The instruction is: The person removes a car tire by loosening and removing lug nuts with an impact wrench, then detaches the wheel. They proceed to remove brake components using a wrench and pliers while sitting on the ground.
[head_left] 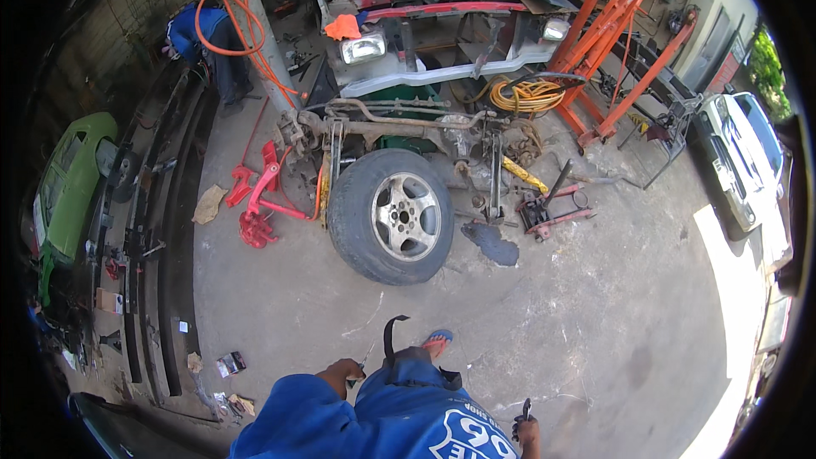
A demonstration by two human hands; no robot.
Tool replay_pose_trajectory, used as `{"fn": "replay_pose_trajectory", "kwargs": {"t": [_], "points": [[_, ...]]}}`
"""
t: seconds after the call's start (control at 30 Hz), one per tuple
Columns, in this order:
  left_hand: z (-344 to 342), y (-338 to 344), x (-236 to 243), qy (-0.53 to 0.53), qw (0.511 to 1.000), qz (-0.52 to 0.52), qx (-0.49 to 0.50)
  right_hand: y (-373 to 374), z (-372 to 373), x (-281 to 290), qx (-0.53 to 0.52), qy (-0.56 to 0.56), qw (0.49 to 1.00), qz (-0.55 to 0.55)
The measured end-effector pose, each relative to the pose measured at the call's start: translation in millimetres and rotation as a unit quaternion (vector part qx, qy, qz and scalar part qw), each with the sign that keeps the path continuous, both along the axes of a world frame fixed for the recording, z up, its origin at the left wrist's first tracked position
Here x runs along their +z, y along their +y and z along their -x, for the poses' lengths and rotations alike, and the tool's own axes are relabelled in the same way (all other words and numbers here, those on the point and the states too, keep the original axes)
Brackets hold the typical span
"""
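My left hand (347, 371) is at the lower middle beside my blue shirt, closed round a thin metal tool (364, 361), too small to identify. My right hand (525, 432) is low on the right, closed round a dark hand tool (524, 410), perhaps pliers. A black strap hangs at my waist. Ahead of me a tyre on a five-spoke alloy wheel (357, 238) rests against a removed axle assembly (382, 123), in front of a stripped vehicle front (442, 68) with two headlights. Red jacks (268, 178) lie left of the wheel; another jack (548, 217) stands right of it.
A person in blue (221, 51) bends by a post (272, 42) with orange hose. An orange hoist (586, 93) and coiled yellow hose (527, 95) are at the right. A green car (72, 178), long dark rails (153, 272) and a white vehicle (731, 153) line the sides.
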State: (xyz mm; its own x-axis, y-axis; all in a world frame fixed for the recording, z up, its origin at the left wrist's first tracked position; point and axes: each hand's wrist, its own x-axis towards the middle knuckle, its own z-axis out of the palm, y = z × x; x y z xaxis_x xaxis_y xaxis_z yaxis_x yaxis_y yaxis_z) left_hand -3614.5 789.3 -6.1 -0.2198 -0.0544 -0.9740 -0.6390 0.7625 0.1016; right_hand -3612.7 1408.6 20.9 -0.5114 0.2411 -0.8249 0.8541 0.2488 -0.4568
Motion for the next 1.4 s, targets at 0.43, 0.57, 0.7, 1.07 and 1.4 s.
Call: {"fn": "replay_pose_trajectory", "kwargs": {"t": [0.43, 0.57, 0.7, 1.07, 1.4], "points": [[276.5, 146.5, 105.0, 0.353, 0.923, 0.003, 0.151, 64.1, 114.9, -34.8, 0.281, 0.036, 0.958, -0.039], [240.3, 188.5, 104.3, 0.314, 0.934, 0.020, 0.171, 123.4, 159.1, -17.1, 0.313, 0.049, 0.949, 0.005], [145.2, 236.5, 63.8, 0.185, 0.971, 0.078, 0.128, 220.2, 193.6, -24.8, 0.372, 0.104, 0.921, 0.051], [26.2, 321.5, -15.7, 0.007, 0.978, 0.035, 0.207, 285.0, 338.5, -40.6, 0.235, -0.086, 0.968, -0.004], [342.0, 308.5, 7.6, 0.116, 0.990, -0.032, -0.076, 259.4, 284.9, 29.5, 0.180, -0.020, 0.982, -0.050]]}}
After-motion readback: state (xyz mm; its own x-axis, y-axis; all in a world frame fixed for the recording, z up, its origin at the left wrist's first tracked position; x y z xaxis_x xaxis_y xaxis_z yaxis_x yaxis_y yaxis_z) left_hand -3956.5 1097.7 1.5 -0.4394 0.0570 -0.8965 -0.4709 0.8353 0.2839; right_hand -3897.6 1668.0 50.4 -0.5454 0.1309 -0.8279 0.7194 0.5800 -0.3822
